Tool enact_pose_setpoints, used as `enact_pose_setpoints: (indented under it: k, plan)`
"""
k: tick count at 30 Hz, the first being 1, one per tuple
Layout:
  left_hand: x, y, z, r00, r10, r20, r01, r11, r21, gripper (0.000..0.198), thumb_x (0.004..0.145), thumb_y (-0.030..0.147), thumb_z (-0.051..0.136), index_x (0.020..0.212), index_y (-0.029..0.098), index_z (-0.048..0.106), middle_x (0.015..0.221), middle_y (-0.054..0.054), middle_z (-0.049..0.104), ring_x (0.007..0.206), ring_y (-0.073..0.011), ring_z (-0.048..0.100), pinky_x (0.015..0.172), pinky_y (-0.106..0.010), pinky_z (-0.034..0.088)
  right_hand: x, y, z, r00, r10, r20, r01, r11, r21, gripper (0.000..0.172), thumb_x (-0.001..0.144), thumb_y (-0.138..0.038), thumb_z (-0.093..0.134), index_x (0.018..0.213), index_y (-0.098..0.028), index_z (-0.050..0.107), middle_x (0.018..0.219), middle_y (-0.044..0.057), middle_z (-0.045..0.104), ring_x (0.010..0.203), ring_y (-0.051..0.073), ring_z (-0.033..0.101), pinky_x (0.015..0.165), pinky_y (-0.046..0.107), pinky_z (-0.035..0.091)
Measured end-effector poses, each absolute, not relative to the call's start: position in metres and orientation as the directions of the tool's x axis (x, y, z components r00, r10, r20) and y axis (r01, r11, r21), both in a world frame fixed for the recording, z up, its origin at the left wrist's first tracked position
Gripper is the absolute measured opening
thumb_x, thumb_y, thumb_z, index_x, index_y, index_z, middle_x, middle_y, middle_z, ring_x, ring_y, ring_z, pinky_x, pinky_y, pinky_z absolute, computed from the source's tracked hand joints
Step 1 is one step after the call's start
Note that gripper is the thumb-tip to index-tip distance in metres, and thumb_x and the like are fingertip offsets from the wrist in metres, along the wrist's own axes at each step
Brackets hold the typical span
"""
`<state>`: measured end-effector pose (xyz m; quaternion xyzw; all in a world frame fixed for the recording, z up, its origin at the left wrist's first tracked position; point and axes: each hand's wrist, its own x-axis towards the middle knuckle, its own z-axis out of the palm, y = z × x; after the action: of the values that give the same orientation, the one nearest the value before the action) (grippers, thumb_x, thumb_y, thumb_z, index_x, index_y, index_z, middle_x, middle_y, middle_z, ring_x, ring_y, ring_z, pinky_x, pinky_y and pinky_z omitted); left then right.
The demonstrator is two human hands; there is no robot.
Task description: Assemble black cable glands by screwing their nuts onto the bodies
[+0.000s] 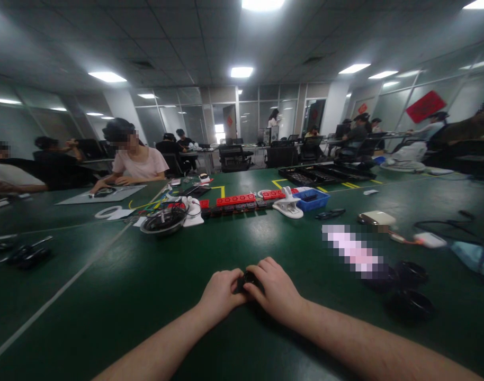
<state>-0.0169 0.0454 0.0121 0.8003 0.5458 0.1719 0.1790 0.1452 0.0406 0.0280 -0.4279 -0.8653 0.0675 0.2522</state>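
Note:
Both of my hands meet over the green tabletop, closed around one small black part. My left hand grips it from the left, with thumb and fingers pressed to its side. From the right, my right hand curls over it, fingers on top and thumb at the near side. Only a little of the part's dark, rounded surface shows between the fingers, so I cannot tell its exact kind. Several black round cup-like parts lie to the right of my right forearm.
Ahead lie red power strips, a white clip-on base, a blue bin and a round dish with black parts. Black trays sit farther back. A cream box and cables are right. A co-worker in pink sits left.

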Motion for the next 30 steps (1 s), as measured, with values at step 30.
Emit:
enact_pose_setpoints:
  k: [30]
  plan:
    - [-0.0160, 0.0448, 0.0146, 0.371, 0.925, 0.087, 0.814, -0.369, 0.449, 0.021, 0.064, 0.031, 0.056, 0.058, 0.019, 0.040, 0.054, 0.008, 0.037, 0.053, -0.0094, 0.037, 0.051, -0.021, 0.023, 0.1473, 0.0382, 0.0294, -0.538, 0.763, 0.358, 0.693, 0.643, -0.327, 0.019, 0.079, -0.025, 0.052, 0.095, -0.016, 0.054, 0.086, 0.006, 0.052, 0.084, 0.018, 0.044, 0.074, 0.031, 0.040]
